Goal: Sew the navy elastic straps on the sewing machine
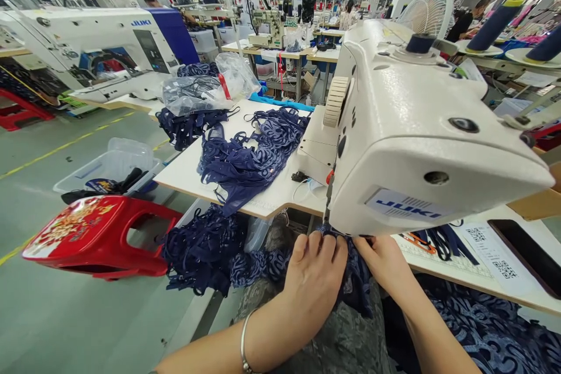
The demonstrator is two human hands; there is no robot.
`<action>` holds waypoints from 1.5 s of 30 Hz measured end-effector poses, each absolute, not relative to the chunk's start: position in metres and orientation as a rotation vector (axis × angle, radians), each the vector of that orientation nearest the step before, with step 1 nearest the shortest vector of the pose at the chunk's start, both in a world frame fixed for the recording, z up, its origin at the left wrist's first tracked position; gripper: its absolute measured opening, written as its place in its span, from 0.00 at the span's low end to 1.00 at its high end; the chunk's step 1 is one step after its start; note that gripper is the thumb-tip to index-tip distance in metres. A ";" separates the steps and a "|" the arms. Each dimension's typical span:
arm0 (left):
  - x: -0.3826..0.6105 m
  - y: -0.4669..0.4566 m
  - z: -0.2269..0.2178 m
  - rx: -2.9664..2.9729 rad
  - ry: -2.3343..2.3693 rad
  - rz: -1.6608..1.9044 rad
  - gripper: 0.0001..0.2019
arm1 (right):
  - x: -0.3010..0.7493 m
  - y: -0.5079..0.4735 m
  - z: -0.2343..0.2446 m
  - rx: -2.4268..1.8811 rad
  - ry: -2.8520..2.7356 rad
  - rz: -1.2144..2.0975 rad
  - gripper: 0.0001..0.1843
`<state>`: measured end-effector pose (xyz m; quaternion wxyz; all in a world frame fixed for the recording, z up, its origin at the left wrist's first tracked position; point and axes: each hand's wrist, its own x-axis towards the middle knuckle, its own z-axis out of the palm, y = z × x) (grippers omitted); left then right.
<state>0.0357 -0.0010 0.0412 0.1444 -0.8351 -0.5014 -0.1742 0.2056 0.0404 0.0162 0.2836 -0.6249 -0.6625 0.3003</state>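
Observation:
My left hand (313, 280), with a bracelet at its wrist, has its fingers curled down on a navy patterned bra (357, 280) below the needle area of the white sewing machine (438, 128). My right hand (383, 257) pinches the same bra from the other side; its fingertips are partly hidden beneath the machine head. One patterned cup (248, 269) trails out to the left across my lap. The machine head covers the spot where needle and fabric meet.
A pile of navy bras (258, 152) lies on the white tabletop (179, 172). More hang at the table's left edge (201, 251). A red stool (105, 234) and a clear bin (109, 166) stand left. A phone (530, 251), labels (497, 257) and orange-handled snips (418, 242) lie right.

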 end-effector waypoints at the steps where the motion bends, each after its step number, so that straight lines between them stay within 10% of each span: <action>1: 0.036 -0.001 0.041 -2.413 -1.444 -0.506 0.14 | 0.206 0.040 0.017 -1.670 -1.774 0.808 0.13; 45: 0.029 -0.010 0.030 -2.433 -1.270 -0.404 0.18 | 0.204 0.033 0.005 -1.590 -1.590 0.731 0.08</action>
